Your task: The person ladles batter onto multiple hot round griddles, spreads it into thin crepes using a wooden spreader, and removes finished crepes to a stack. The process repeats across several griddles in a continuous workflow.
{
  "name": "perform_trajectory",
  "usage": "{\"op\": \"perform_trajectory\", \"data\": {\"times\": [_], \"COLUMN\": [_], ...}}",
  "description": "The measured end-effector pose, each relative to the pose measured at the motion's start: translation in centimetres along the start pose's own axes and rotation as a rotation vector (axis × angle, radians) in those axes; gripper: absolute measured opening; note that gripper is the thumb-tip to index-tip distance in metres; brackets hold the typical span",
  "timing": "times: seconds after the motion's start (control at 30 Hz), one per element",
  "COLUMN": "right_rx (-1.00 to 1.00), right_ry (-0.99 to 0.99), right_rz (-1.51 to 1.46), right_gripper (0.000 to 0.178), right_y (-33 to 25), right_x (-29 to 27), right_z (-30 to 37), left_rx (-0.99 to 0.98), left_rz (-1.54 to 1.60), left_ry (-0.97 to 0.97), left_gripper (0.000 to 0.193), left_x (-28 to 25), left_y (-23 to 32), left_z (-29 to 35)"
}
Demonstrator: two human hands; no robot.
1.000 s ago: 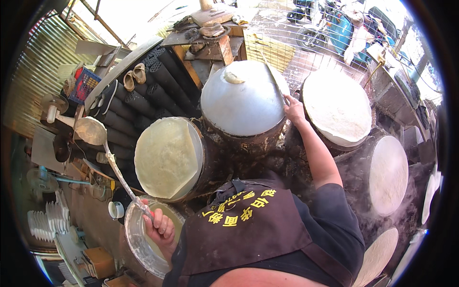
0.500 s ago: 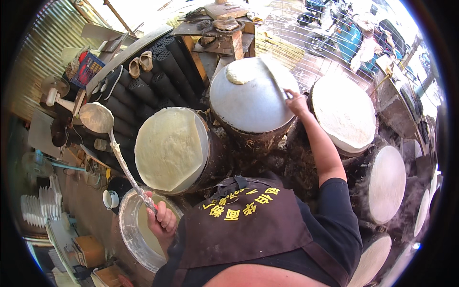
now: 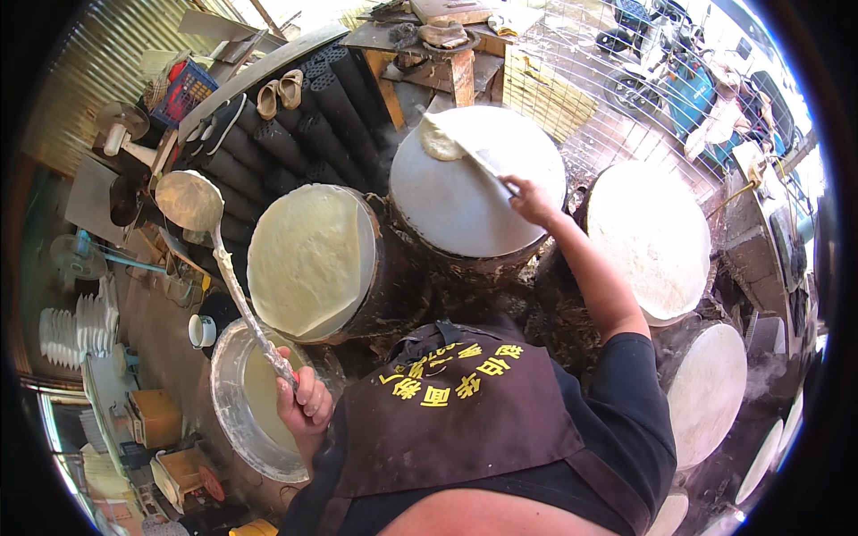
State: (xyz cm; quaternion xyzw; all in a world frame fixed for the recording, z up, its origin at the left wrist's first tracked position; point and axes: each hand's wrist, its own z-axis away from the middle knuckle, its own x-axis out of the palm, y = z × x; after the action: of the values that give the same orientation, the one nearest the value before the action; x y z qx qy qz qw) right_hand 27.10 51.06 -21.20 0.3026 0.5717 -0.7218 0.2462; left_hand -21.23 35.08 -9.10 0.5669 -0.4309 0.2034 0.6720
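Batter [image 3: 438, 146] — beside the scraper [image 3: 483, 163]

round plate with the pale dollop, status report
Left hand gripping ladle, off to one side. Right hand gripping scraper. Scraper at pale dollop on round plate. Nothing seen blocking it.

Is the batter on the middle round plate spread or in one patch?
In one patch: pale batter sits near the far-left edge of the plate, beside the blade in the right hand.

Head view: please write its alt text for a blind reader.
The right hand holds a long, flat, pale blade at pale batter on a round, silvery metal griddle; the left hand holds a round, batter-spattered ladle.
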Motion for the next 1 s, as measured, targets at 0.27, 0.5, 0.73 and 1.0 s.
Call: {"op": "perform_trajectory", "data": {"times": [0.27,0.5,0.73,1.0], "right_rx": [-0.012,-0.150,-0.219,-0.174], "right_ry": [0.274,-0.206,0.172,0.003], "right_rz": [-0.065,-0.177,0.011,-0.059], "right_gripper": [0.047,0.050,0.038,0.037], "right_y": [7.0,4.1,4.1,5.7], "right_x": [-3.4,-2.9,-3.1,-5.6], "right_z": [-3.1,0.0,-4.3,-1.9], "left_rx": [0.022,0.051,0.035,0.017], "left_rz": [0.008,-0.045,-0.034,-0.081], "left_ry": [-0.004,-0.026,-0.023,0.011], "left_gripper": [0.048,0.048,0.048,0.047], "left_x": [2.1,2.4,3.5,3.9], "left_y": [-1.9,-1.8,-1.4,-1.3], "left_z": [-0.5,0.2,0.2,2.2]}}
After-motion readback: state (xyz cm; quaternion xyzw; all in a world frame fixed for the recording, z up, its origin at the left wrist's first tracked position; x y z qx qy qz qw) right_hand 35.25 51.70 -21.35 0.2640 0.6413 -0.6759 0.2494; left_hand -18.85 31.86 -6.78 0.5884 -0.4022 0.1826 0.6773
